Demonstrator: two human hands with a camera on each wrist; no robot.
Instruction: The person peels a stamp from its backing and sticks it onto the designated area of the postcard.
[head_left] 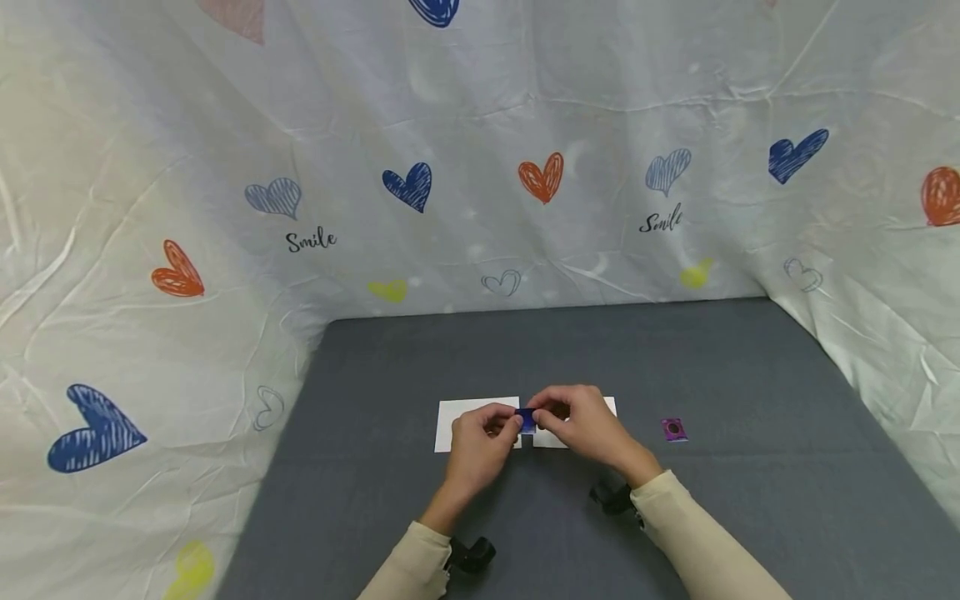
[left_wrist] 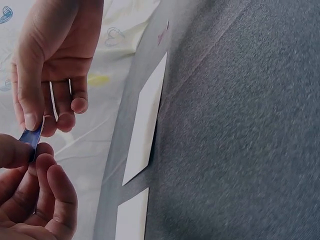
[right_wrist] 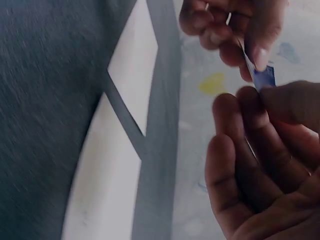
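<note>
A small flat blue square (head_left: 527, 422) is held up between both hands, above two white cards. My left hand (head_left: 480, 446) pinches its left edge between thumb and finger. From the other side, my right hand (head_left: 588, 425) grips the right edge the same way. In the left wrist view the blue square (left_wrist: 31, 136) looks thin and partly covered by the fingertips. The right wrist view shows the blue square (right_wrist: 266, 77) tilted between the two thumbs. What is printed on it is too small to tell.
Beneath the hands, the left white card (head_left: 457, 417) and right white card (head_left: 550, 442) lie side by side with a narrow gap. Right of them rests a small purple-pink square (head_left: 674, 430) with a dark round mark. A heart-printed curtain (head_left: 465, 242) borders the grey table (head_left: 375, 500).
</note>
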